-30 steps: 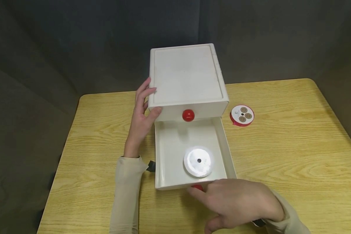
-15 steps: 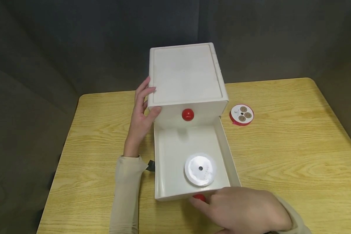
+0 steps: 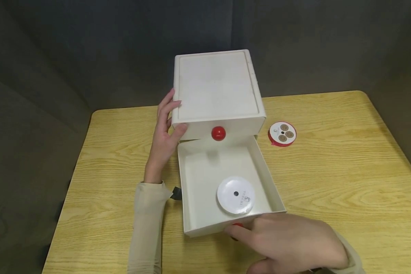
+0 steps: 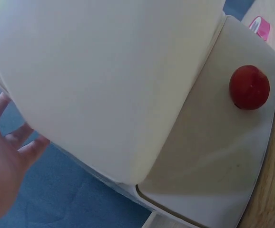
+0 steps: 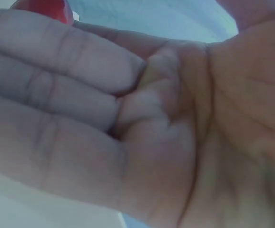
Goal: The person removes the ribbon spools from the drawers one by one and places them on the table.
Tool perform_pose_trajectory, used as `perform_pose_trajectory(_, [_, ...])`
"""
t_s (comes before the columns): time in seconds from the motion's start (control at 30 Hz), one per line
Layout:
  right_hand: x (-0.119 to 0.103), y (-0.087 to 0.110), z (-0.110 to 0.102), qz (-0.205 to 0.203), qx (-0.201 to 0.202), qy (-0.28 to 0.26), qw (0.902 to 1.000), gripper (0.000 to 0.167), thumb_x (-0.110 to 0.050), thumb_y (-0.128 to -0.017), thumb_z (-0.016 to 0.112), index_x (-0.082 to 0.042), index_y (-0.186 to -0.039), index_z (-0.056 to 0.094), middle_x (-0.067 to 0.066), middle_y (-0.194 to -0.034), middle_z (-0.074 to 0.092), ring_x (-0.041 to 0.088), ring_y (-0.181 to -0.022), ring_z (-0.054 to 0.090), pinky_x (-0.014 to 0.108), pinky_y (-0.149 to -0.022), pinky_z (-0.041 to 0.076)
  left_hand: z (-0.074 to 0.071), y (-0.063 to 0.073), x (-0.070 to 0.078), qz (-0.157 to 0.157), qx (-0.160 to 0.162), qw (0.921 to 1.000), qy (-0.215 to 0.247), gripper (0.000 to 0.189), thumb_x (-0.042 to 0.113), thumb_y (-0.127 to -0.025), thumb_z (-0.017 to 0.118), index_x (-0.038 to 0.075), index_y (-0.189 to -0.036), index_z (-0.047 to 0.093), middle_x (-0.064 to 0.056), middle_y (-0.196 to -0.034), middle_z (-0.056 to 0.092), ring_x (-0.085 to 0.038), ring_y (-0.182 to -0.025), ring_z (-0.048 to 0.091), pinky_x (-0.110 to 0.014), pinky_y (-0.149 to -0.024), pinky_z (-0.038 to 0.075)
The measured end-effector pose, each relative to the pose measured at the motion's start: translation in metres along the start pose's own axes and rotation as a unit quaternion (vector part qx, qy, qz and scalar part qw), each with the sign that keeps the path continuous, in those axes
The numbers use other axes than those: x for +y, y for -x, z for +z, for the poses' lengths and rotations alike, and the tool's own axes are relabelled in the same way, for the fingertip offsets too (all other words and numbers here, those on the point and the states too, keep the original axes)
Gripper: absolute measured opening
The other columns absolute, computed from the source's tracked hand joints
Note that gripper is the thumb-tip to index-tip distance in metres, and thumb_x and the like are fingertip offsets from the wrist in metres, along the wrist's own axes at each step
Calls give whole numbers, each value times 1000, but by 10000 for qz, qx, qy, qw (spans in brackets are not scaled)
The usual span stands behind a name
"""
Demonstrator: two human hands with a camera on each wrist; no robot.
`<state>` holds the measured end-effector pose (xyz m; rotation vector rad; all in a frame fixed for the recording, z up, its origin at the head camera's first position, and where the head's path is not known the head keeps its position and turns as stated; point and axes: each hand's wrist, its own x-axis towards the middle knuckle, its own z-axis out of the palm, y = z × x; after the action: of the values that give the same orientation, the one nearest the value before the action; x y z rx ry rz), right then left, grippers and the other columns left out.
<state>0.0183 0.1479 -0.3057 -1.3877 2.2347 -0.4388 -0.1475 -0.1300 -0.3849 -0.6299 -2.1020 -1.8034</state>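
Note:
A white two-drawer box (image 3: 219,85) stands at the back of the table. My left hand (image 3: 166,133) braces its left side, fingers along the edge and thumb on the front corner. Its lower drawer (image 3: 200,182) is pulled far out and sits skewed, its front's right end higher in the head view. At the drawer's red knob (image 3: 238,224), my right hand (image 3: 287,241) holds on, with one finger beside the knob; the knob is partly hidden. In the right wrist view the fingers (image 5: 56,85) lie beside the knob. Inside the drawer lies a white round spool (image 3: 235,195) with a centre hole.
A red-rimmed ribbon spool (image 3: 282,134) with brown circles on its white face lies on the wooden table (image 3: 335,160), right of the box. The upper drawer, with its red knob (image 3: 218,133), is closed. A dark curtain (image 3: 294,45) hangs behind.
My right hand has drawn the lower drawer further toward me, and its front has turned askew. The white spool has shifted forward and slightly right with it. My left hand stays on the box.

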Motion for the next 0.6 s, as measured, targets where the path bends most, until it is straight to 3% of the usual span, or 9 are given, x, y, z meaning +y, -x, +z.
perform_pose_trajectory(0.1, [2, 4, -1, 55, 168, -30, 9998, 49, -44, -91, 78, -22, -126, 52, -22, -75, 41, -3, -63, 43, 19, -61, 43, 1, 0, 0, -32, 18, 10000, 16, 81, 67, -94, 62, 4, -142, 46, 0, -168, 24, -19, -150, 28, -50, -111, 39])
perform_pose_trajectory(0.27, [6, 15, -3, 690, 59, -335, 9970, 54, -50, -92, 75, -29, -136, 50, -23, -69, 43, -5, -59, 43, 22, -58, 45, 1, 0, -1, -43, 1, 9999, 95, 80, 66, -94, 63, 3, -139, 46, 0, -168, 25, -20, -149, 31, -46, -105, 44])
perform_pose_trajectory(0.33, [9, 19, -4, 885, 113, -537, 9946, 51, -46, -92, 76, -32, -135, 51, -24, -74, 50, -6, -60, 45, 21, -58, 46, 1, 0, -1, -45, -29, 9999, 124, 80, 66, -94, 63, 2, -139, 45, 0, -168, 25, -20, -149, 32, -45, -103, 46])
perform_pose_trajectory(0.47, [16, 21, -5, 574, 626, -578, 9947, 40, -28, -92, 80, -29, -123, 55, -22, -85, 57, -6, -62, 45, 17, -57, 44, 0, 0, -1, -37, -49, 9999, 99, 80, 66, -94, 63, 2, -140, 45, 1, -168, 24, -20, -149, 31, -41, -103, 45])
perform_pose_trajectory(0.6, [18, 13, -4, 155, 1136, -170, 9933, 31, -10, -92, 78, -25, -107, 55, -22, -73, 46, -3, -60, 38, 16, -55, 37, -1, 0, 0, 24, -24, 10000, 47, 78, 64, -95, 64, 3, -140, 46, -1, -169, 25, -20, -150, 30, -40, -103, 44])
